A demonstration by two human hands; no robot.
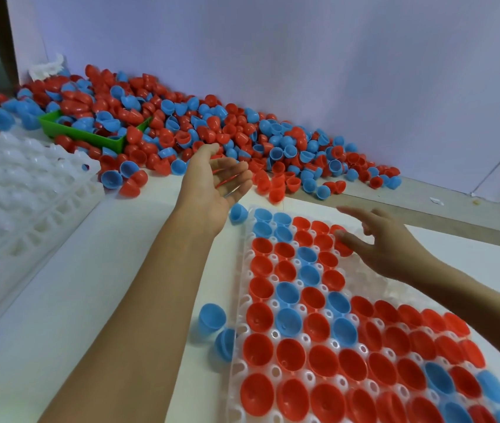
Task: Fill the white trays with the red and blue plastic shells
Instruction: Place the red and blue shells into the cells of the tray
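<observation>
The white tray (244,303) runs off the bottom edge.

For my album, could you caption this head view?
Two hands filling a white tray from a heap of shells.

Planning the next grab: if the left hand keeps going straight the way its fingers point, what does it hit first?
Probably the pile of loose shells against the wall. The left hand points up and away toward it; depth is unclear.

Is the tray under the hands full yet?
Not full: the tray has empty cells beneath the right hand.
</observation>
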